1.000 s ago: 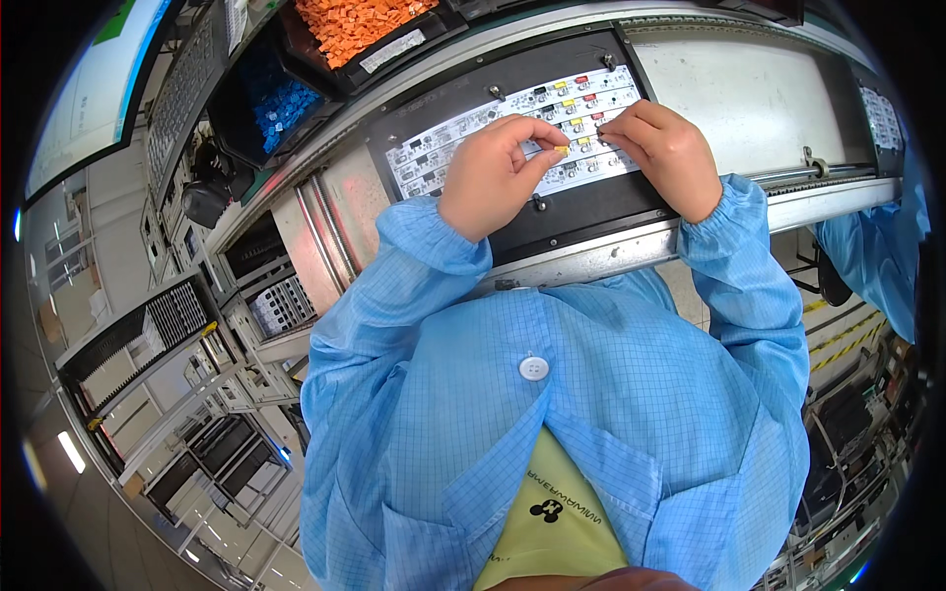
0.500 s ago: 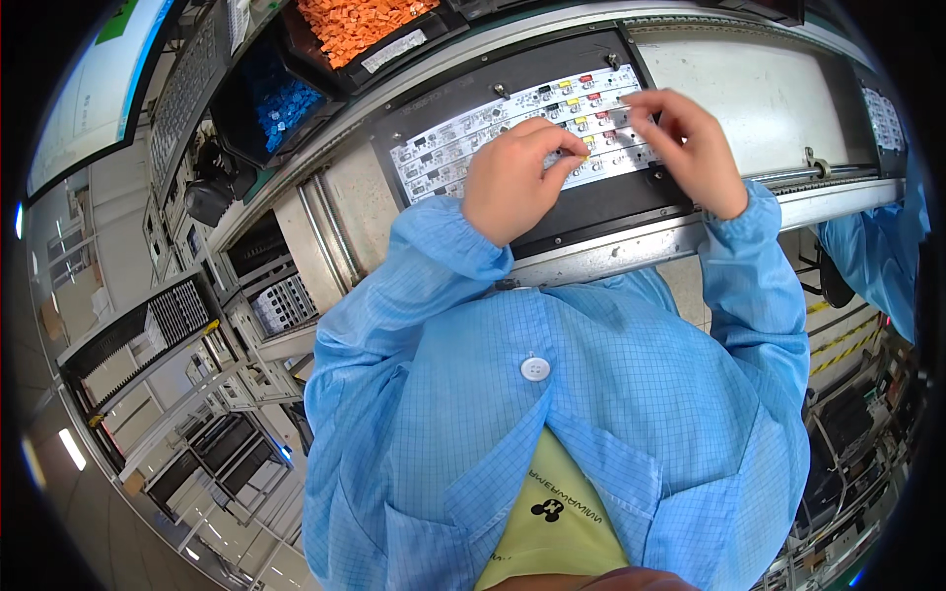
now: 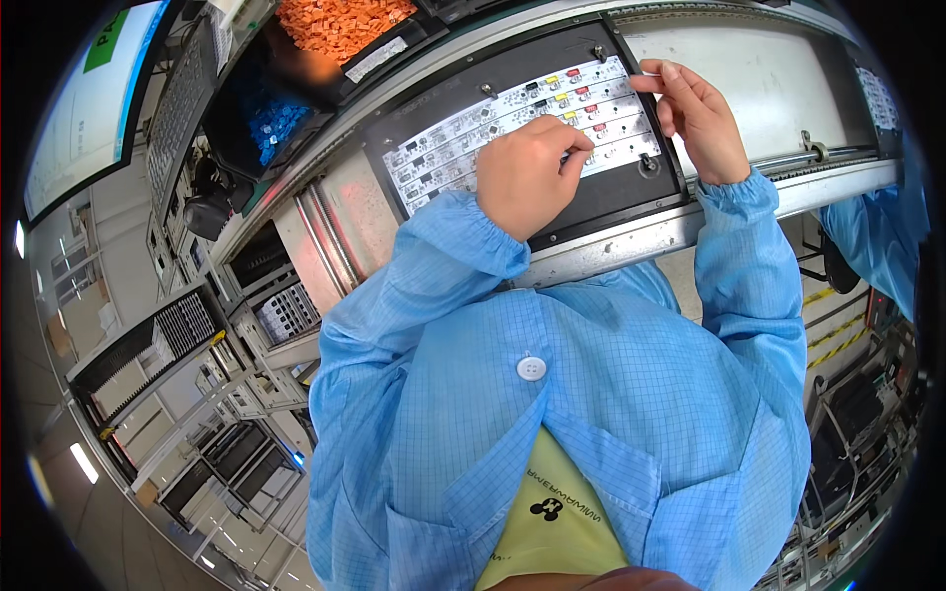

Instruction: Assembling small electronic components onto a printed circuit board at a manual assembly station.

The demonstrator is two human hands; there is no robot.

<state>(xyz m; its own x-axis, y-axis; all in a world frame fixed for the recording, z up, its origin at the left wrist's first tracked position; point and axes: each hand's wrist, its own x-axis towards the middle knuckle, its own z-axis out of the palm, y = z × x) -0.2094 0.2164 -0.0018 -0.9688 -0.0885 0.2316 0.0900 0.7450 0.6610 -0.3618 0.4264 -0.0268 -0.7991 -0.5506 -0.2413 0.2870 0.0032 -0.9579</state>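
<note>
My left hand (image 3: pixel 527 177) is over the middle of a panel of white circuit boards (image 3: pixel 434 158), its thumb and fingers pinched together. A small bluish bit shows between the fingertips, too little to name. My right hand (image 3: pixel 702 123) is raised at the panel's right edge, fingers loosely bent and apart, with nothing visible in them. The boards lie in rows in a black carrier frame (image 3: pixel 611 202) and bear black, yellow connectors (image 3: pixel 562 97) and red connectors (image 3: pixel 582 92). My left hand hides part of the lower rows.
Beyond the carrier are a bin of orange parts (image 3: pixel 345 28) and a bin of blue parts (image 3: pixel 276 128). A blurred brownish patch (image 3: pixel 305 64) lies between them. Metal rails (image 3: pixel 631 231) run along the carrier. A keyboard (image 3: pixel 182 98) and a screen (image 3: pixel 94 108) stand at left; another person's blue sleeve (image 3: pixel 867 236) shows at right.
My right hand has moved off the boards toward the panel's right edge. My left hand has turned, its fingers curling further in. The whole view has shifted slightly.
</note>
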